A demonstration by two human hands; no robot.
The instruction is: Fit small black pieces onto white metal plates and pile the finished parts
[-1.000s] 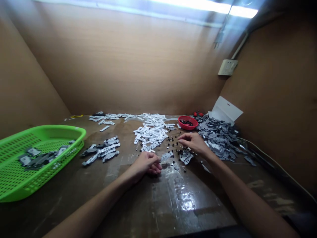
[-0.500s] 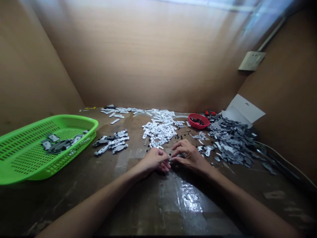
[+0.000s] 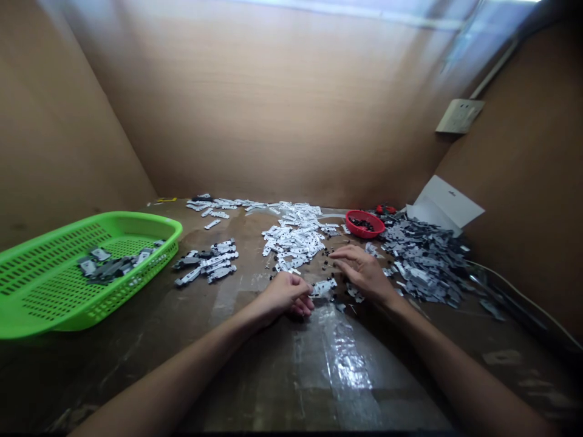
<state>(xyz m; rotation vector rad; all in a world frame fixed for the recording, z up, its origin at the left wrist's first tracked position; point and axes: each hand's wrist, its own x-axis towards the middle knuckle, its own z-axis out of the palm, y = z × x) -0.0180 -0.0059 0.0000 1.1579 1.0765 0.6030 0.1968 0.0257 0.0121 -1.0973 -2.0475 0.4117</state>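
Note:
My left hand (image 3: 286, 295) pinches the end of a white toy car chassis (image 3: 322, 287) between thumb and fingers. Small black wheels show at the far end of that chassis, just above the table. To its right, my right hand (image 3: 363, 271) reaches over the table with fingers stretched out and a little apart. Its fingertips are close to small loose black wheels (image 3: 325, 254); whether they touch any is too small to tell. Beneath the right palm lie some pale grey pieces (image 3: 354, 293).
A green basket (image 3: 150, 226) holding several pieces stands left. Wheeled chassis (image 3: 217, 262) lie beside it. White chassis (image 3: 296, 233) are heaped mid-table, with a red bowl (image 3: 365, 224) of black parts behind. Grey pieces (image 3: 428, 261) are piled right, near a white card (image 3: 449, 203) and cable (image 3: 514, 282).
My right hand has moved away from the chassis, up and to the right, its fingers off it. The left hand stays in place with the chassis, which now shows more fully.

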